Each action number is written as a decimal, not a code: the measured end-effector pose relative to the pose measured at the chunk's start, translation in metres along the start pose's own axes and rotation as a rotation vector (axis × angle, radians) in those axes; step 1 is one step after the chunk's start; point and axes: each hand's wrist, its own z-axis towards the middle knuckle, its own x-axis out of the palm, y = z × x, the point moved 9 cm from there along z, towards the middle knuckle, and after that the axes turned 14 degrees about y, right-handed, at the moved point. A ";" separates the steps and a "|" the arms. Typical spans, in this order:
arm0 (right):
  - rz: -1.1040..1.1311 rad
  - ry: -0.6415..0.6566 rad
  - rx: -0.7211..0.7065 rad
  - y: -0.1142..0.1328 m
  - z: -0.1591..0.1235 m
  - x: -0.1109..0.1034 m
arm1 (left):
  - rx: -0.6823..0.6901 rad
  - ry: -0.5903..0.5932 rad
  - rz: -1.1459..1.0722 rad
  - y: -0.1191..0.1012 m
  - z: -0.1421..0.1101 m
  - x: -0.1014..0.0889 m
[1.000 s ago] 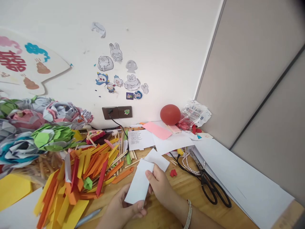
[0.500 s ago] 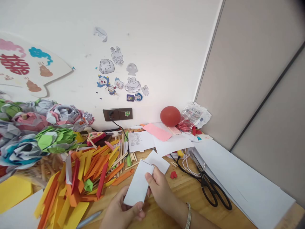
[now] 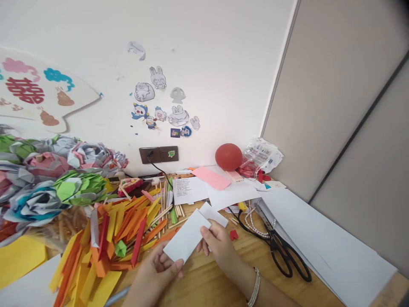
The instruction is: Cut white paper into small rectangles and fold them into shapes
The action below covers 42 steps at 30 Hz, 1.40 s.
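Between my two hands, above the wooden table point(image 3: 204, 281), is a folded white sheet of paper point(image 3: 187, 236), tilted up to the right. My left hand point(image 3: 159, 268) grips its lower left end, thumb at the lower edge and fingers curled behind. At the upper right end my right hand point(image 3: 220, 245) pinches it, thumb on the front face. A second white piece of paper point(image 3: 214, 213) lies on the table just behind, partly covered by the held one and my right hand. A small red paper piece point(image 3: 234, 235) rests near my right hand.
Folded orange and yellow paper strips point(image 3: 105, 238) pile up at left, below paper flowers point(image 3: 76, 187). Black-handled scissors point(image 3: 284, 256) and large white sheets point(image 3: 322, 243) lie at right. Toward the wall are a red balloon point(image 3: 228, 157), pink paper point(image 3: 212, 177) and wooden sticks point(image 3: 162, 200).
The folded white paper has turned clockwise to a flatter slant. My left hand has shifted a little left and my right hand slightly right. The view has swung slightly.
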 end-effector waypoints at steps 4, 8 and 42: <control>-0.030 0.013 0.016 -0.005 0.001 0.000 | 0.020 -0.005 0.006 0.003 0.002 -0.003; -0.039 0.020 0.041 -0.006 0.003 -0.002 | 0.050 -0.016 -0.005 0.007 0.008 -0.009; 0.010 0.213 -0.030 0.008 -0.006 0.027 | -0.058 0.118 0.131 -0.015 -0.012 0.019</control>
